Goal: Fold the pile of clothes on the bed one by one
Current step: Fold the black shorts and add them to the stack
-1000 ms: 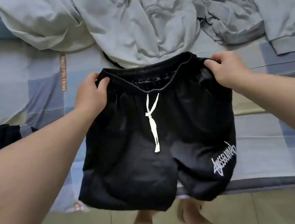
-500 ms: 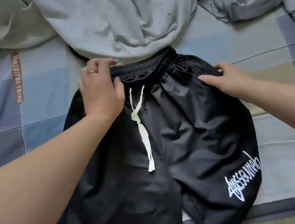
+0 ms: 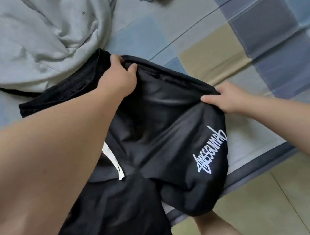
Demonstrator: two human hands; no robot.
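Black shorts [image 3: 162,136]: waistband toward grey sweatshirt [image 3: 33,38], legs toward me; I note left hand [image 3: 120,78] and right hand [image 3: 226,98] each gripping the raised edge.

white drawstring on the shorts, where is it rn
Head view, left of centre: the white drawstring lies on the black shorts, partly behind the left forearm.
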